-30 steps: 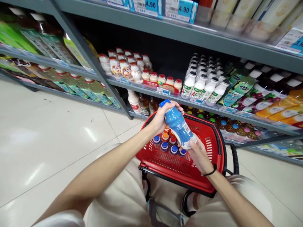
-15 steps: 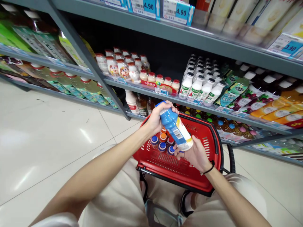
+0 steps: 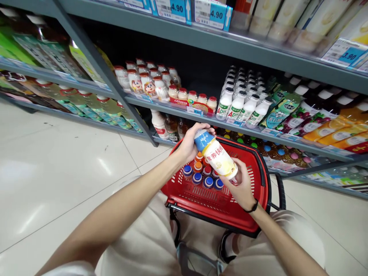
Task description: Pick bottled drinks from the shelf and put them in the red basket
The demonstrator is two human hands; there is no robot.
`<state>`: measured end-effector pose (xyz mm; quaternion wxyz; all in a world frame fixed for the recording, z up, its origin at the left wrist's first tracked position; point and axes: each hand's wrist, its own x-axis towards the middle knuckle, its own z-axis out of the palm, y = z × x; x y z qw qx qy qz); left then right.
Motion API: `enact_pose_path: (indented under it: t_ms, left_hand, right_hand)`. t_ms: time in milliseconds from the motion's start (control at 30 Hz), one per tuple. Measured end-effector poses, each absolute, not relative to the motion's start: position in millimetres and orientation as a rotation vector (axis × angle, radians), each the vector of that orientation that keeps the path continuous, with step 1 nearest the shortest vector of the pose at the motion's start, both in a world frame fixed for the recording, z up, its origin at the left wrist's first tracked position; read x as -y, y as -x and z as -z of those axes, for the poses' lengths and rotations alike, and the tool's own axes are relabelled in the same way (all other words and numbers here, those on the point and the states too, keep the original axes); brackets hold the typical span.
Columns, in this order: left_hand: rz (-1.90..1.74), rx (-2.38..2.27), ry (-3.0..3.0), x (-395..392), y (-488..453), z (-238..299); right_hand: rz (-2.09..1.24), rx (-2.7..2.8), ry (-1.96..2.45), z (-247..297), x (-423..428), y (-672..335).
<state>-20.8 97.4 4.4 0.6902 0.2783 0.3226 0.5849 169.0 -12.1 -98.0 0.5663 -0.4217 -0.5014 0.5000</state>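
A drink bottle (image 3: 220, 158), with a blue top section and a white and yellow label bearing red characters, lies tilted between my two hands. My left hand (image 3: 192, 142) wraps round its upper end, hiding the cap. At the lower right, my right hand (image 3: 239, 183) grips the bottle near its base, with a dark band on the wrist. Below the bottle is a red shopping basket (image 3: 230, 212). Several small bottles stand inside it, with blue caps (image 3: 197, 177), orange caps (image 3: 197, 166) and red caps; the held bottle covers part of them.
Ahead is a grey shelf unit (image 3: 172, 28). On it stand red-capped bottles (image 3: 149, 84), white bottles with green labels (image 3: 237, 103) and juice bottles (image 3: 330, 130). The basket's black handle (image 3: 278, 189) juts out at right. My knees flank the basket; pale floor tiles (image 3: 51, 165) extend left.
The bottle has turned about its length, from its blue barcode side to its white and yellow front. My right hand has shifted its grip near the base; my left hand stays round the top.
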Motion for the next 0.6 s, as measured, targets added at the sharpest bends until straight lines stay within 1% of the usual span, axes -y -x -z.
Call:
enact_pose_path:
  t_ms: [100, 167, 200, 333, 367, 433, 533, 600]
  left_hand:
    - [-1.275, -0.678, -0.605, -97, 21, -2]
    - [-1.281, -0.64, -0.594, -97, 21, -2]
    - [-1.292, -0.623, -0.597, -96, 22, -2]
    - [-1.327, -0.594, -0.665, -97, 24, -5]
    - [-1.332, -0.596, -0.676, -98, 25, -6]
    - [-1.343, -0.609, -0.68, -100, 26, -6]
    - [-1.354, -0.639, -0.661, -101, 26, -7]
    - [-1.349, -0.653, -0.641, -101, 26, -7]
  right_hand:
    - [-1.103, 1.156, 1.018, 95, 13, -169]
    - [-1.172, 1.089, 0.985, 89, 12, -167]
    - [-1.268, 1.04, 0.954, 85, 12, -165]
    - [-1.888, 0.84, 0.75, 78, 11, -159]
    - [-1.961, 0.82, 0.714, 77, 10, -158]
    - [-1.941, 0.826, 0.703, 78, 10, -158]
    - [-1.768, 0.889, 0.741, 81, 9, -159]
    - [-1.598, 0.951, 0.789, 84, 10, -160]
